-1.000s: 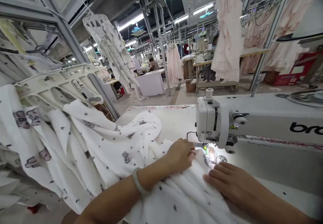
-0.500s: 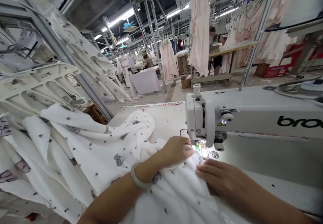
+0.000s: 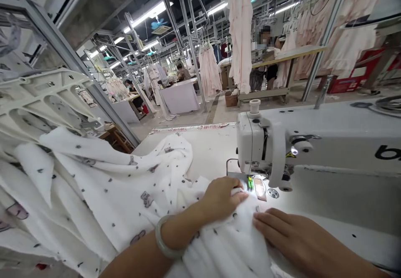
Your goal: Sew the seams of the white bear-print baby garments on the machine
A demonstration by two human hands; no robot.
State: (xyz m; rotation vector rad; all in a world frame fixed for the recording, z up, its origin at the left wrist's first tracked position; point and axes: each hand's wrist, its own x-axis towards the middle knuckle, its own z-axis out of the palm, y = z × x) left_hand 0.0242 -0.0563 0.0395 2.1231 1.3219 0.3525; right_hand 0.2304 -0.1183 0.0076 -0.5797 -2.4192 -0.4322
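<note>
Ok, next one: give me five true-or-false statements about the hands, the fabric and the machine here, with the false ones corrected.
1. The left hand grips the white fabric. True.
2. The fabric is plain, with no pattern. False: it has a scattered pattern.
3. The fingers of the right hand touch the fabric. True.
4. The bangle is on the right arm. False: it is on the left arm.
5. The sewing machine is mostly black. False: it is mostly white.
</note>
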